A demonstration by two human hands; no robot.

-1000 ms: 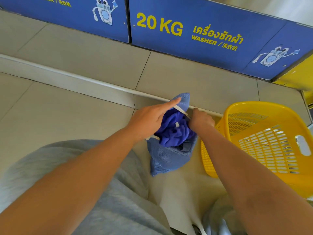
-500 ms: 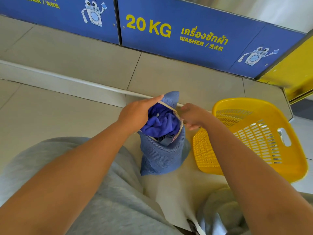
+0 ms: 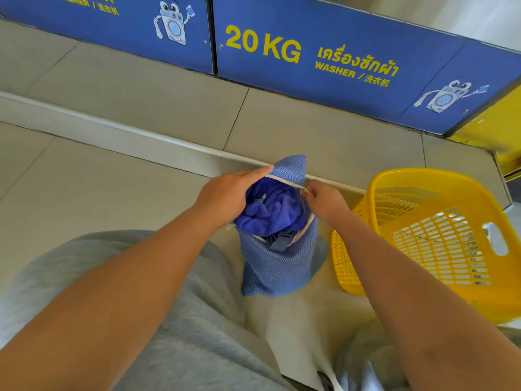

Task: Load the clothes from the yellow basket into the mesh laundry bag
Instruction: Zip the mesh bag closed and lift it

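Observation:
A blue mesh laundry bag [image 3: 277,266] stands upright on the tiled floor between my knees, its mouth open. Purple cloth [image 3: 272,210] fills the top, with a darker garment [image 3: 279,239] below it. My left hand [image 3: 225,194] grips the left side of the bag's white-trimmed rim. My right hand [image 3: 324,200] pinches the right side of the rim. The yellow basket [image 3: 439,182] stands just right of the bag, and no clothes show inside it.
Blue washer panels [image 3: 324,38] marked "20 KG" run along the back, above a raised tiled step with a white edge strip [image 3: 141,134]. A yellow panel [image 3: 496,128] stands at the far right. My grey-clad knees fill the lower part of the view.
My hands have stayed on the bag's rim and spread it slightly wider. The view shifted, so the bag and basket sit a little differently in the picture.

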